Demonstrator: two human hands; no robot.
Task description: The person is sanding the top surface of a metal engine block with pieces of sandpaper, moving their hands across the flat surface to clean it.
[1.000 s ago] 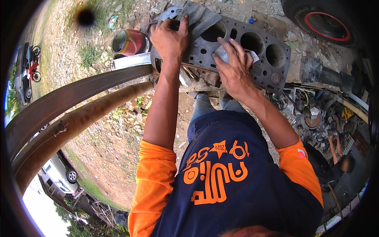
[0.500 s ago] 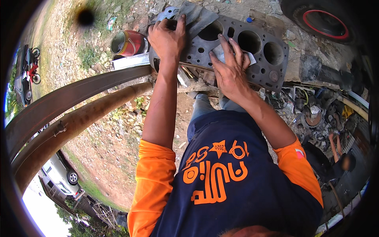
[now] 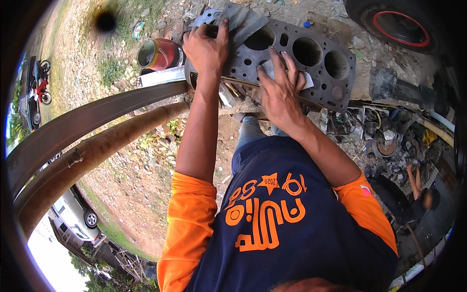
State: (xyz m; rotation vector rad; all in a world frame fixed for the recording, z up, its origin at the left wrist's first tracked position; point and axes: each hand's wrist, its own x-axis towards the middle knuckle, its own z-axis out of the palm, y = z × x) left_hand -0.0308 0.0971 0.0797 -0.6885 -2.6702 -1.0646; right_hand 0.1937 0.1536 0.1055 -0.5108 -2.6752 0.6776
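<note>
A grey metal engine block (image 3: 287, 38) with several round cylinder bores lies in front of me at the top of the view. My left hand (image 3: 205, 48) rests on its left end, thumb and fingers apart around a dark opening. Beside that hand, a dark grey flat sheet (image 3: 245, 27) lies across the block's top. My right hand (image 3: 283, 95) lies with fingers stretched over a small pale sheet (image 3: 308, 81), pressing it against the block's flat face below the bores. Most of this sheet is hidden under the fingers.
Left of the block stands a red bucket (image 3: 163, 53). A curved-looking metal beam (image 3: 97, 109) and a rusty pipe (image 3: 102, 131) run along the left. A tire (image 3: 396, 24) is at upper right. Scrap parts (image 3: 386, 138) lie on the right, near another person (image 3: 404, 197).
My right hand has slid slightly left and toward me on the block, and more of the pale sheet's right end shows. My left hand stays in place.
</note>
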